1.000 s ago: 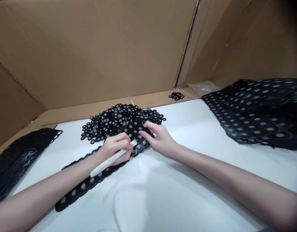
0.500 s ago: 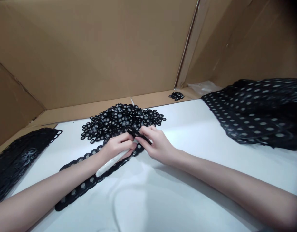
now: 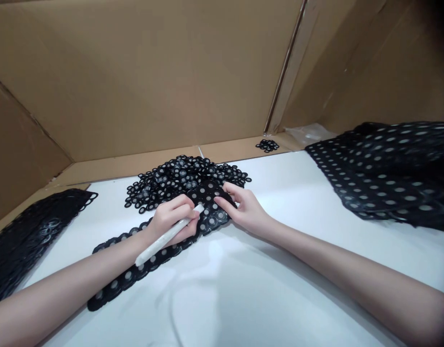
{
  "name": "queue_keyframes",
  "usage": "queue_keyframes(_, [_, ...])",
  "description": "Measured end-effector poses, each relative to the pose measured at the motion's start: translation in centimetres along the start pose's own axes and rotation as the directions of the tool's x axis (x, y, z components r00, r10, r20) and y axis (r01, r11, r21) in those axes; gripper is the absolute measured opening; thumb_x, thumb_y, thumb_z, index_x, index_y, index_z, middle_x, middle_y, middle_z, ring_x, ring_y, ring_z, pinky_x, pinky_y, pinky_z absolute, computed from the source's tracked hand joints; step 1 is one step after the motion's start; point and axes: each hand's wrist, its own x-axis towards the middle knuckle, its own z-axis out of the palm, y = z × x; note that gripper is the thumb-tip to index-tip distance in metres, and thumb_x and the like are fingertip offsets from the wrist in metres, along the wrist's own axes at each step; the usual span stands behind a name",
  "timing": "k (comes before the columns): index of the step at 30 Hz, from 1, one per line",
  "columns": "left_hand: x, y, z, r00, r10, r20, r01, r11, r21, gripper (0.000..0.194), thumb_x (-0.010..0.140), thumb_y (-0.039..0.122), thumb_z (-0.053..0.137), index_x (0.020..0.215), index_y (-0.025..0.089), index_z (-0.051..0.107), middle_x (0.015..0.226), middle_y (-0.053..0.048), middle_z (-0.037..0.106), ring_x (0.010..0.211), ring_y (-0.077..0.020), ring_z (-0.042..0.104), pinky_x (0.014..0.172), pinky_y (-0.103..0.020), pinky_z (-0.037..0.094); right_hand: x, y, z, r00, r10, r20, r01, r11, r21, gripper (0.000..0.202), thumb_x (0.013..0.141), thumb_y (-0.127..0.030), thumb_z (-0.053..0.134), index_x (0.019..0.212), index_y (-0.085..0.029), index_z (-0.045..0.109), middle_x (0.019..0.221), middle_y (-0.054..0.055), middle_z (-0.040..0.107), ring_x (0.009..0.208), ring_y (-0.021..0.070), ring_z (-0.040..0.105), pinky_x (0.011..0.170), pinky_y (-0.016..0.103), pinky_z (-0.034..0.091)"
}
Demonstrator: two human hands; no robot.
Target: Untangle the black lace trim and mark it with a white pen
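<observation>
1. Far left: a stack of black openwork pieces (image 3: 30, 236) is lying on the white tabletop (image 3: 287, 294).
2. Left of centre: the spotted black strip (image 3: 128, 275) is running slantwise across the tabletop, passing under the left forearm and reaching up to both hands.
3. The left hand (image 3: 175, 219) is grasping a white pen-like tool (image 3: 155, 248), fingers curled round its shaft; its tip is pointing at the strip. Contact at the tip: cannot tell.
4. Behind the hands, a heap of small black rings (image 3: 178, 174) is sitting on the tabletop.
5. The right hand (image 3: 248, 208) is pinching the strip's far end, thumb lying on top; the other fingertips are partly hidden.
6. Farther back, a small cluster of rings (image 3: 267, 145) is resting on cardboard.
7. Far right: spotted black sheeting (image 3: 391, 168) is lying bunched, near clear plastic (image 3: 308, 132).
</observation>
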Motion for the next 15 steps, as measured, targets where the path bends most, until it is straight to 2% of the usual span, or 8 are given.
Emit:
queue_keyframes(7, [0.4, 0.1, 0.3, 0.999, -0.006, 0.053, 0.001, 0.995, 0.095, 0.014, 0.088, 0.011, 0.053, 0.075, 0.016, 0.053, 0.079, -0.001, 0.055, 0.057, -0.005, 0.047, 0.052, -0.013, 0.042, -0.4, -0.8, -0.1, 0.999, -0.026, 0.019, 0.026, 1.0, -0.007, 0.026, 0.089, -0.033, 0.048, 0.071, -0.022, 0.033, 0.061, -0.005, 0.03, 0.055, 0.011, 0.03, 0.051, 0.025, 0.025])
queue_keyframes(12, [0.1, -0.2, 0.8, 0.995, -0.027, 0.099, 0.021, 0.998, 0.063, 0.011, 0.091, 0.014, 0.051, 0.081, 0.016, 0.055, 0.083, -0.002, 0.057, 0.065, -0.0065, 0.054, 0.059, -0.014, 0.047, -0.9, -1.7, 0.6, 0.979, -0.204, 0.031, 0.206, 0.965, -0.161, 0.026, 0.09, -0.025, 0.046, 0.069, -0.022, 0.03, 0.06, -0.003, 0.038, 0.059, 0.0134, 0.033, 0.062, 0.028, 0.03])
queue_keyframes(15, [0.1, -0.3, 1.0, 0.995, -0.017, 0.099, 0.012, 0.999, 0.046, 0.012, 0.091, 0.014, 0.051, 0.08, 0.016, 0.054, 0.081, -0.002, 0.057, 0.069, -0.0082, 0.056, 0.061, -0.015, 0.047, -1.0, -2.1, 0.8, 0.956, -0.284, 0.069, 0.292, 0.936, -0.195, 0.023, 0.09, -0.022, 0.042, 0.07, -0.022, 0.031, 0.059, -0.003, 0.038, 0.059, 0.0139, 0.031, 0.067, 0.029, 0.031])
